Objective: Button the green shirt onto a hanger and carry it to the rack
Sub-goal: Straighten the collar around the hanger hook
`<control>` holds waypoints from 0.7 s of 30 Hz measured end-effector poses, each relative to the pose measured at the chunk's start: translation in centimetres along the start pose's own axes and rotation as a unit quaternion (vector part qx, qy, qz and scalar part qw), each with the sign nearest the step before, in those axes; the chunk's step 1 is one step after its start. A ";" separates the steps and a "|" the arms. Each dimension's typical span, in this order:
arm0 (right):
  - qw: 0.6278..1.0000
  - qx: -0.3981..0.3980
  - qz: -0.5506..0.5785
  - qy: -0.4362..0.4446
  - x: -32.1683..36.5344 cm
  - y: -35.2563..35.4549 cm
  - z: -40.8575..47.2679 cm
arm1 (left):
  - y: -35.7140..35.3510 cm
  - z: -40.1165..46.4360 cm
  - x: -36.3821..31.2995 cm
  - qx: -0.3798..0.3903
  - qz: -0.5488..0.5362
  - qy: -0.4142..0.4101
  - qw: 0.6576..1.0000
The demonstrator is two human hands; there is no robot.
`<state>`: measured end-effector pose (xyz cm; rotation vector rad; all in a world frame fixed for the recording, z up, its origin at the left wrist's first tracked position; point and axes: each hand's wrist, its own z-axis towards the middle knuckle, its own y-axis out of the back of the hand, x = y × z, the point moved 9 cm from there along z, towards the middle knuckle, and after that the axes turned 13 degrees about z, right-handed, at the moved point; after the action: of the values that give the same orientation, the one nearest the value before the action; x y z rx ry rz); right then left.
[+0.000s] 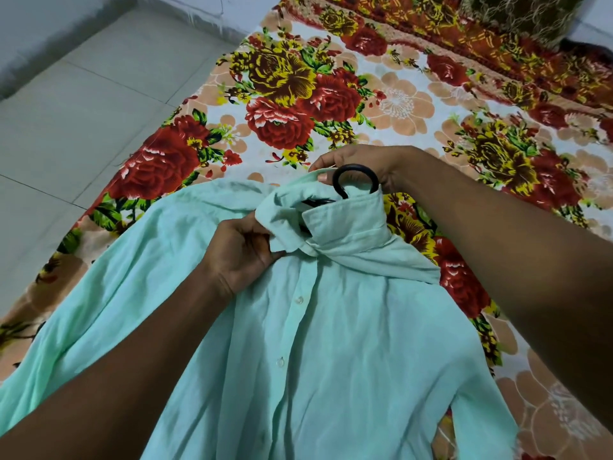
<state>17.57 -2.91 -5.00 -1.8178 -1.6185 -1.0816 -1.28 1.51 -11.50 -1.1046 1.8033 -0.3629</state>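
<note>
Steadying the hanger (pixel 355 180) hook, right hand (pixel 361 164) gripped the collar while left hand (pixel 243 252) pinched the shirt (pixel 331 360) for buttoning.

From my remote seat this reads as a home, most likely a bedroom. A floral bedsheet (pixel 331 94), printed with big red and yellow roses on a pale ground, spreads over a low bed or mattress; I cannot tell which. Beside it I see plain pale floor tiles (pixel 83 111) running up to a whitish wall (pixel 49 14) with a scuffed base. A patterned dark cushion or pillow (pixel 517 14) sits at the sheet's far end.
</note>
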 end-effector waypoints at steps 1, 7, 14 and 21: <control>1.000 0.003 0.013 -0.005 -0.1 -0.3 -0.1 | 0.1 0.3 0.2 -0.005 -0.022 -0.004 1.000; 0.996 0.047 0.071 -0.003 0.1 -1.1 -1.2 | -1.4 -0.3 0.8 0.059 -0.064 -0.013 0.996; 1.000 0.016 -0.008 -0.003 1.6 -1.6 -1.5 | -2.1 -0.6 0.7 0.019 0.021 -0.027 0.999; 0.997 -0.026 0.069 -0.003 1.1 -1.1 -1.3 | -0.4 0.1 0.6 -0.033 -0.106 -0.038 0.993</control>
<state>16.13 -3.02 -3.51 -1.9370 -1.4575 -1.0653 -1.09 0.79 -11.60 -1.3432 1.6455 -0.3839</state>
